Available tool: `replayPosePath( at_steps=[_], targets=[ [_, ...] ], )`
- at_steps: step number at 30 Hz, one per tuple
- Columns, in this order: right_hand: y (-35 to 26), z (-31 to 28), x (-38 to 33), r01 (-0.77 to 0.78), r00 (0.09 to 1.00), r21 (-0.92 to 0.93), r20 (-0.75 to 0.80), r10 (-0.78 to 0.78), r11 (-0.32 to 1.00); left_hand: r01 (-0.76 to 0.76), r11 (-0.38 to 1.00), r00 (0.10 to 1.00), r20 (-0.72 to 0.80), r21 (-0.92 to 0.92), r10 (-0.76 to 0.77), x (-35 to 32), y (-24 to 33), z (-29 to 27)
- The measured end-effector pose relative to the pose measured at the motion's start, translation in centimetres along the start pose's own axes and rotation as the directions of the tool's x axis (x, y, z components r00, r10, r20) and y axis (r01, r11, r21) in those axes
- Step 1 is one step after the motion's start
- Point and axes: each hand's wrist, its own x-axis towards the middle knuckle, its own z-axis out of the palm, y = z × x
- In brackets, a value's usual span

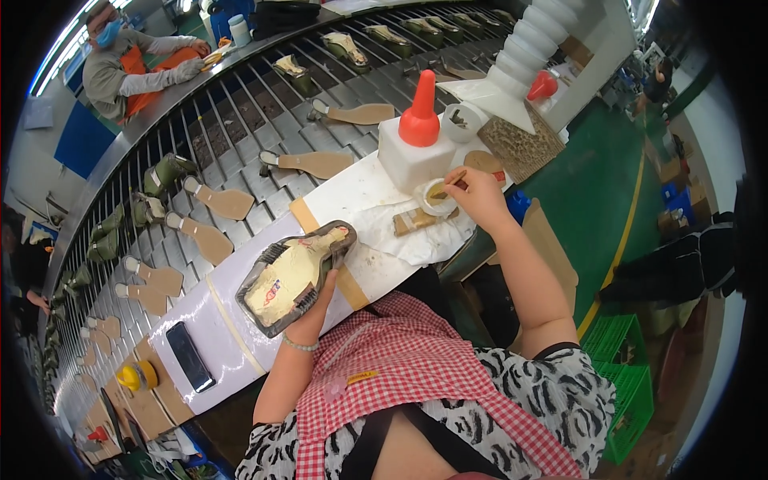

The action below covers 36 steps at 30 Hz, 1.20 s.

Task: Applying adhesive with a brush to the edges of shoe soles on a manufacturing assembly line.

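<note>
My left hand (318,310) is wrapped round the underside of a lasted shoe upper (290,276), held bottom up over the work board. Its bottom is pale cream with red marks, and dark gathered edges run round the rim. My right hand (480,198) pinches the handle of a small brush (456,181) over a white cup (436,206). The brush's lower end is in the cup, where something yellowish shows. Beneath the cup lie a crumpled white cloth (374,234) and a brown block (418,222). Behind it stands a white square bottle (408,156) with a red nozzle.
A slatted conveyor (264,128) curves past the board, carrying tan soles (316,164) and green shoe uppers (346,50). A phone (190,356) and yellow tape (137,375) lie at left. A white duct (532,48) hangs at right. Across the conveyor works a person (132,68).
</note>
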Motion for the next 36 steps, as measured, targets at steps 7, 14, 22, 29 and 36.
replayPosePath(
  at_steps=[7, 14, 22, 29, 36],
  targets=[
    [0.7, -0.4, 0.9, 0.010, 1.000, 0.026, 0.019, -0.010, 1.000, -0.060, 0.995, 0.998, 0.010, -0.075, 0.061, 0.8, -0.2, -0.8],
    [1.1, -0.1, 1.6, -0.048, 0.999, -0.114, 0.005, 0.049, 0.992, -0.182, 0.983, 0.983, 0.040, 0.021, 0.181, 0.6, 0.5, -1.5],
    [0.0, 0.2, 1.6, -0.013, 1.000, -0.021, -0.011, 0.013, 1.000, -0.172, 0.985, 0.985, 0.019, 0.024, 0.172, 0.3, 0.2, -1.4],
    [-0.3, -0.7, 1.0, -0.031, 0.999, 0.054, -0.032, 0.033, 0.998, -0.176, 0.982, 0.984, 0.047, 0.066, 0.173, 0.6, 0.5, -1.4],
    [0.1, -1.0, 0.6, 0.024, 0.999, 0.084, -0.037, -0.021, 0.996, -0.217, 0.964, 0.973, -0.043, 0.154, 0.226, 1.5, 1.2, -0.5]
  ],
)
